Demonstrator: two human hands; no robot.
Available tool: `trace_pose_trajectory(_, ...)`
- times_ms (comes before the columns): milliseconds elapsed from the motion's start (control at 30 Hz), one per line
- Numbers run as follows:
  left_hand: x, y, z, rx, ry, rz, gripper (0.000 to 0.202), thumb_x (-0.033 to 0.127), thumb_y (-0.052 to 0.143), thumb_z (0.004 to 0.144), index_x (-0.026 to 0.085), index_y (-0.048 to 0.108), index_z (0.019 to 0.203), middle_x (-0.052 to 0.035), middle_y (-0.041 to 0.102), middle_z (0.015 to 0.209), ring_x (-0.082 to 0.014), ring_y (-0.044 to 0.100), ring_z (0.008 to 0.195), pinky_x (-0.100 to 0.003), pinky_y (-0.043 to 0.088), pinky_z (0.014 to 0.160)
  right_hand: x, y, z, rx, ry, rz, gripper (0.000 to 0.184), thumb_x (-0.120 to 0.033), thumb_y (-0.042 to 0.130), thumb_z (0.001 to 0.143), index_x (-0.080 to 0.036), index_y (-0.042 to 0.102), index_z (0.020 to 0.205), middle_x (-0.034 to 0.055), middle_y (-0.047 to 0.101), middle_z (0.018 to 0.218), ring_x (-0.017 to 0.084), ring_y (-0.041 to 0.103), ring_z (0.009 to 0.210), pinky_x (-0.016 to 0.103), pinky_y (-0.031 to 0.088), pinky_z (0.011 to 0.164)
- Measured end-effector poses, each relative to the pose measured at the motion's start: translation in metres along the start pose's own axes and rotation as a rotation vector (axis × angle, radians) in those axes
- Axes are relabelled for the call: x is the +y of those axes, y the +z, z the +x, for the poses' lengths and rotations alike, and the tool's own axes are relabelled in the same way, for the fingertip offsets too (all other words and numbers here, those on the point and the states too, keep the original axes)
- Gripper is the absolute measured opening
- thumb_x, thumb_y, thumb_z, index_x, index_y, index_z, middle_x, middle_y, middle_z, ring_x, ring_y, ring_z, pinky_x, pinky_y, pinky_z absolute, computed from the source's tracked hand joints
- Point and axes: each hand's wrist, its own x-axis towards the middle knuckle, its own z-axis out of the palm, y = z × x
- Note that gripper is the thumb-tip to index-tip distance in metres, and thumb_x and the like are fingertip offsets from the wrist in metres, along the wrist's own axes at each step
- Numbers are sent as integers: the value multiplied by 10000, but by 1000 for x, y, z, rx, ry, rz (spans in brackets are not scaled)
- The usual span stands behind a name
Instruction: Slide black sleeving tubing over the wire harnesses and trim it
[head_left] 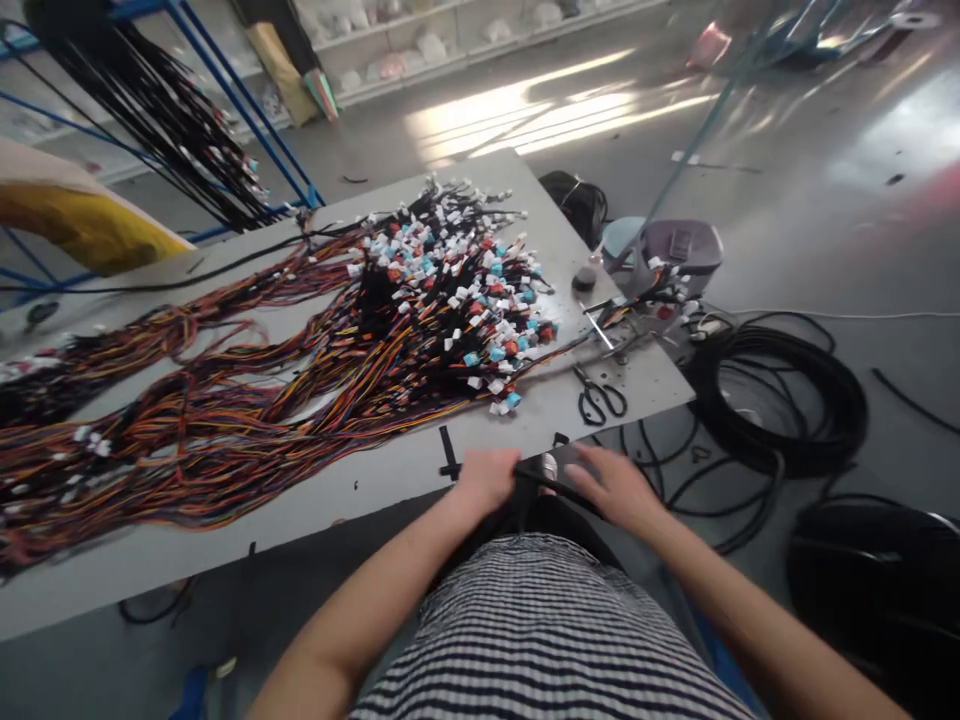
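My left hand point(487, 478) is closed around a thin black tube point(551, 482) at the table's front edge. A short end of the tube sticks out to the left of my fist. The other end runs right and down, passing below my right hand point(619, 487). The fingers of that hand are stretched out and apart, close to the tube; whether they touch it I cannot tell. Black-handled scissors point(600, 400) lie on the table just beyond my right hand. A big heap of wire harnesses point(450, 290) with white, blue and orange connectors covers much of the grey table point(300, 505).
A metal clamp point(600, 328) sits at the table's right corner, with wires in it. Beyond stands a grey-purple bin point(690, 245). Coiled black tubing point(787, 400) lies on the floor at right. A blue rack point(247, 100) hung with black cables stands back left.
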Motion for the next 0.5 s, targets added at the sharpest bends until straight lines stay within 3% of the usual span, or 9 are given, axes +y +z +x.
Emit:
trace_pose_trajectory(67,39,-6,23,45,90,-58,266,314,513,896,226,633,1116,-110,710,1036,-268,666,941,-340,462,786,-16,11,17,-204,7,239,559,-556,413,896,-160,624,1230,98,706,954,255,662,846,372,514,786)
trace_pose_trajectory(133,57,-17,44,47,74,-97,300,259,512,887,228,619,1166,-99,710,1042,-256,665,936,-331,465,792,-13,1,28,-286,22,350,520,-561,414,911,-167,667,1138,71,705,885,243,658,805,354,516,766)
trace_pose_trajectory(200,59,-28,64,-11,51,-113,299,212,514,872,231,648,1138,-79,718,1001,-242,662,937,-314,465,796,3,-21,35,-259,-15,353,468,-550,441,916,-177,694,1043,70,706,957,256,652,906,359,502,841)
trace_pose_trajectory(300,65,-35,93,-41,75,-105,321,196,524,856,231,669,1140,-74,722,972,-243,660,944,-315,466,817,26,-49,50,-206,-44,375,432,-521,488,901,-190,682,1101,72,695,1057,260,633,1002,363,488,900)
trace_pose_trajectory(433,90,-31,137,22,184,-231,343,216,577,821,224,664,1152,-62,714,989,-231,655,924,-307,476,823,53,-76,81,-143,-3,413,438,-517,493,870,-179,711,1044,65,707,943,233,644,882,338,512,808)
trace_pose_trajectory(500,97,-34,167,64,271,-369,358,288,626,810,203,651,1157,-62,697,1046,-214,638,950,-290,481,842,83,-103,99,-93,69,370,466,-541,506,839,-170,721,1021,60,703,853,221,637,773,329,512,733)
